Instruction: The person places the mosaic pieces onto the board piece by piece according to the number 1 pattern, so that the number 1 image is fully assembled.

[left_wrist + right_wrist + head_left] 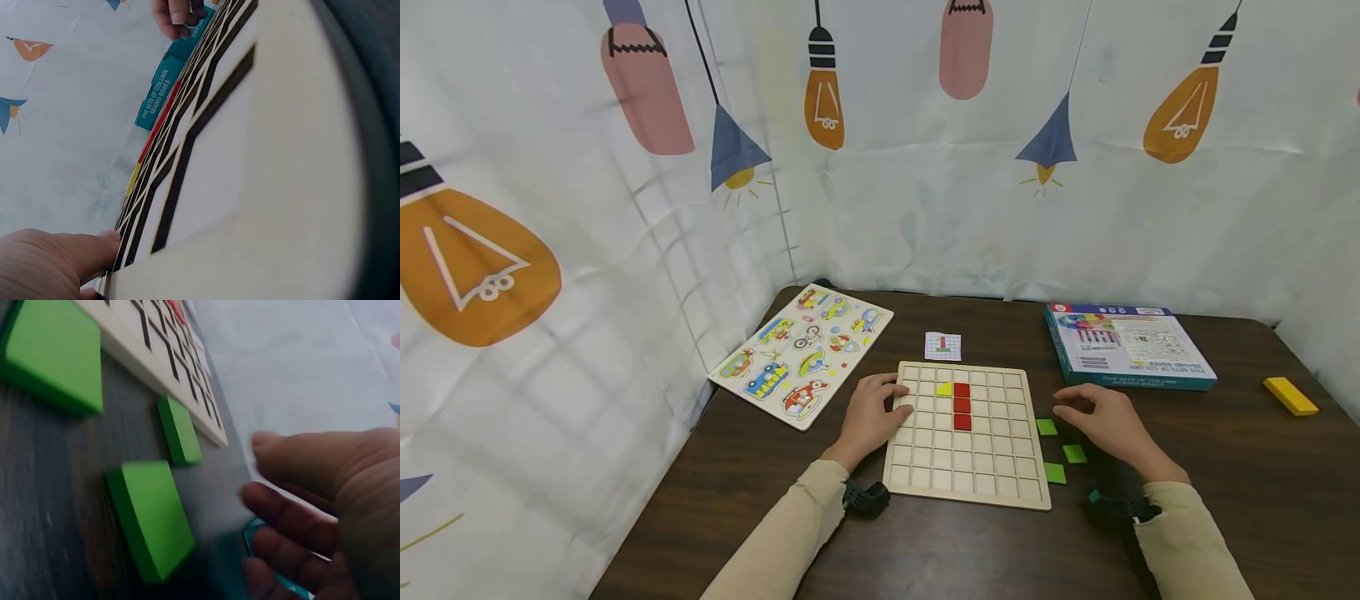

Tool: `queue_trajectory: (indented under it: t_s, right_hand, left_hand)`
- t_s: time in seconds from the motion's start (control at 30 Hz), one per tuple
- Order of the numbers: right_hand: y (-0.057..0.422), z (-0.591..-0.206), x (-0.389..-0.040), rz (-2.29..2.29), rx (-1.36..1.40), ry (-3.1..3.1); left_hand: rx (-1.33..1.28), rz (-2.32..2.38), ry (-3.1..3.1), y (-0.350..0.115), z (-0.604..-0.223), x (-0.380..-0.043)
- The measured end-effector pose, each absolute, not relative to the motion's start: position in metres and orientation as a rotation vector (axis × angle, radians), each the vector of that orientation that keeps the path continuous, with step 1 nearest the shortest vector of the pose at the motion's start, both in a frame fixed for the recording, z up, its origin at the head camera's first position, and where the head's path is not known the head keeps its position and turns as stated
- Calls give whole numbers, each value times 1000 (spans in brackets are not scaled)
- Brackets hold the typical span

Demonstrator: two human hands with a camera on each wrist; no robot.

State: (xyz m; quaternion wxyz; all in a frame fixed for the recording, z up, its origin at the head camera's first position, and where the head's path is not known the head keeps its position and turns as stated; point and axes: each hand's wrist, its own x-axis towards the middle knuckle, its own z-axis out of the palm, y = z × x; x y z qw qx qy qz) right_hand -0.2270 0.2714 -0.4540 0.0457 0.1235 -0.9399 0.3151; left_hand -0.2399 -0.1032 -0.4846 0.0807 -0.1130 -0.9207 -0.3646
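Observation:
A wooden grid board (925, 483) lies in front of me. Three red square tiles (962, 406) form a column in its upper middle, with a small yellow tile (944, 388) left of the top one. My left hand (874, 417) holds the board's left edge, its thumb (94, 253) over the rim. On the other side, my right hand (1108, 421) hovers with bent, parted fingers and nothing between them. Below and left of it, three green square tiles lie on the table by the board's right edge, the middle green tile (1074, 454) farthest out.
A small printed grid card (942, 346) lies behind the board. At left is a picture puzzle board (805, 354) with vehicles. A teal and white box (1131, 346) lies at back right, a yellow block (1290, 396) at far right. Patterned curtains (910, 225) enclose the table.

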Motion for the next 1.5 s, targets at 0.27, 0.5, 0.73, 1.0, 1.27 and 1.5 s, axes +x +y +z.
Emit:
queue_trajectory:
  t_s: [0.27, 0.5, 0.73, 1.0, 1.27, 1.5]
  right_hand:
    - [280, -457, -227, 977, 433, -2970]
    - [279, -457, -229, 1020, 508, -3048]
    - [275, -457, -228, 998, 576, -3074]
    - [272, -458, -227, 973, 532, -3058]
    - [269, -459, -226, 967, 478, -3059]
    - [267, -457, -228, 919, 500, -3046]
  left_hand:
    - [-325, -1076, -2763, -103, -484, -240]
    - [-334, -1085, -2757, -103, -485, -240]
    - [-337, -1084, -2752, -103, -485, -240]
    - [-351, -1079, -2749, -104, -486, -240]
    - [-338, -1083, -2744, -103, -486, -240]
    - [-335, -1077, -2749, -103, -486, -241]
